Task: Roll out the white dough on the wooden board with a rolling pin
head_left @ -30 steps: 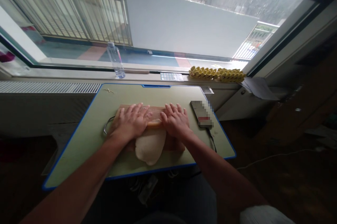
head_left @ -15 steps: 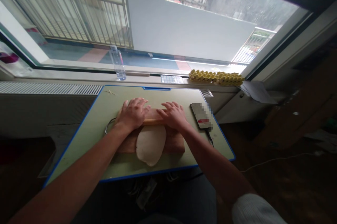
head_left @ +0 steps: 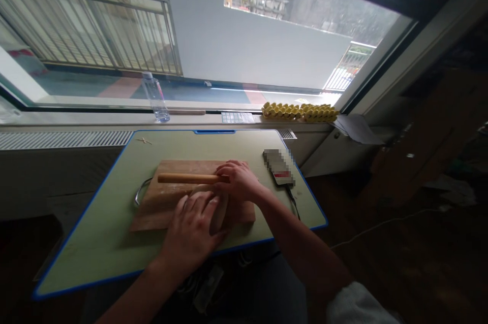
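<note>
A wooden cutting board (head_left: pixel 168 212) with a metal handle at its left lies on the table. A rolling pin (head_left: pixel 183 178) rests crosswise over it, its left part bare. My right hand (head_left: pixel 239 181) is closed around the pin's right end. Nearer to me, my left hand (head_left: pixel 196 220) has its fingers over the flattened dough (head_left: pixel 220 215), with the thumb at the near edge, gripping it. Much of the dough is hidden behind that hand; the visible strip looks raised or curved.
The blue-edged table (head_left: pixel 102 232) holds a phone (head_left: pixel 280 167) with a cable at right and small dough scraps (head_left: pixel 145 141) at the far left. A plastic bottle (head_left: pixel 155 98) and yellow egg trays (head_left: pixel 301 111) stand on the windowsill.
My left hand has left the rolling pin and come back toward me onto the dough. My right hand has stayed at the pin's right end and closed around it. The view has shifted slightly.
</note>
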`<state>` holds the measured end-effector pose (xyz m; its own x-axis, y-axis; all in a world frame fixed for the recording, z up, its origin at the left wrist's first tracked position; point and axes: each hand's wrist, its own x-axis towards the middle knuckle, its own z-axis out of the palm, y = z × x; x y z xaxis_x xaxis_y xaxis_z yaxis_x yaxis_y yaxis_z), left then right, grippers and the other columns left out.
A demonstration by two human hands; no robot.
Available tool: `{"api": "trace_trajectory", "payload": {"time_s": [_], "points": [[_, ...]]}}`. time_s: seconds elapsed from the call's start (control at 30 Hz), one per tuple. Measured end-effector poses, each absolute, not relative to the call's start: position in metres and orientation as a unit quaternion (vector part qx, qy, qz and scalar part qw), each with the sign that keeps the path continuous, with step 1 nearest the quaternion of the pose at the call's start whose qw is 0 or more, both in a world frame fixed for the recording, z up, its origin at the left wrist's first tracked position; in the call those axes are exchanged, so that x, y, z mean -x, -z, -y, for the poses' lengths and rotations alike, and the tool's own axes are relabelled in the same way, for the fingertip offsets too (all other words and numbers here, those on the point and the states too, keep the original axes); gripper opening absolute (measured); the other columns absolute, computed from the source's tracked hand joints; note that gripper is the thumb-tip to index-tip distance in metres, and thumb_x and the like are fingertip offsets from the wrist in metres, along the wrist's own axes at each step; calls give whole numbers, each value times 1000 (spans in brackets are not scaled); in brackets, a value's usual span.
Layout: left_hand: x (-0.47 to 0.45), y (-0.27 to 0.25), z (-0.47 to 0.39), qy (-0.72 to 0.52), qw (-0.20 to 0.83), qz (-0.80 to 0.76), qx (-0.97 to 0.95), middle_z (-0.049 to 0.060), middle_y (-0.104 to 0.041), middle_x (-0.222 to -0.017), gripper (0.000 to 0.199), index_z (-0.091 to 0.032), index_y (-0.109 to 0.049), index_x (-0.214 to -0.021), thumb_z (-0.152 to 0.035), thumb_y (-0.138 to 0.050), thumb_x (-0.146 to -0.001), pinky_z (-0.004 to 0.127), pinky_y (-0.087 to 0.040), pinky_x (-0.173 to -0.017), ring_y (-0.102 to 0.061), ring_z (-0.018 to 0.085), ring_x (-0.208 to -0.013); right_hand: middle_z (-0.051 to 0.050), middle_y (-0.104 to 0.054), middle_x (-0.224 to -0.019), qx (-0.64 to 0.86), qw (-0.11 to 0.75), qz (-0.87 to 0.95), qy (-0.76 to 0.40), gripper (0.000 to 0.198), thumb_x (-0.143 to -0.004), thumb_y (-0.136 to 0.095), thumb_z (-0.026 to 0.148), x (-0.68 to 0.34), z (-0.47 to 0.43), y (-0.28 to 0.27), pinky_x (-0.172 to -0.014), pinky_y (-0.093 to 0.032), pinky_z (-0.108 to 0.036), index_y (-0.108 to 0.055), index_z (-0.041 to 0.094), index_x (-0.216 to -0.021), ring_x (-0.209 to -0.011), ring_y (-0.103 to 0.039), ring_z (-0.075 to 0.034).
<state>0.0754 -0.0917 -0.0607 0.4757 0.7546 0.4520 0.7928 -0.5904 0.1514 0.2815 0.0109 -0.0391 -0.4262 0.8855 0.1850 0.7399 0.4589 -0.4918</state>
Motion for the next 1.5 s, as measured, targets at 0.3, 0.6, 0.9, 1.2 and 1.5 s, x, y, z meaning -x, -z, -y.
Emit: {"api": "trace_trajectory", "payload": {"time_s": [0.3, 0.6, 0.9, 1.2, 1.5], "points": [[-61, 20, 78, 176, 58, 479, 858, 7, -83, -116, 29, -26, -79, -109, -18, -61, -88, 50, -52, -101, -76, 30, -108, -5, -81, -110, 554, 253, 770, -190, 15, -104, -74, 36, -286, -19, 30, -100, -48, -33, -82, 23, -105, -111, -69, -23], [-38, 40, 43, 266, -11, 375, 888, 5, -84, -116, 29, -24, -80, -115, -20, -54, -103, 44, -58, -104, -77, 23, -108, -7, -80, -116, 587, 262, 743, -188, 17, -103, -77, 36, -291, -10, 31, -103, -47, -34, -80, 22, -113, -115, -67, -24], [18, 58, 52, 287, -8, 417, 862, 7, -81, -124, 29, -30, -84, -118, -31, -60, -102, 46, -60, -111, -74, 26, -119, -6, -78, -125, 548, 224, 792, -152, 21, -98, -83, 38, -286, 12, 26, -114, -40, -41, -80, 24, -114, -126, -61, -27], [16, 63, 70, 300, -54, 423, 853, 4, -82, -127, 28, -30, -84, -118, -35, -60, -104, 48, -58, -115, -75, 26, -123, -7, -78, -124, 533, 203, 810, -136, 19, -97, -83, 37, -256, 26, 25, -118, -37, -45, -80, 24, -111, -129, -60, -28], [-14, 21, 21, 323, -9, 517, 793, 10, -79, -133, 42, -22, -78, -128, -44, -50, -106, 51, -49, -120, -67, 29, -131, -7, -69, -144, 548, 224, 796, -127, 25, -90, -90, 42, -254, 42, 32, -122, -38, -48, -79, 27, -107, -140, -54, -31]]}}
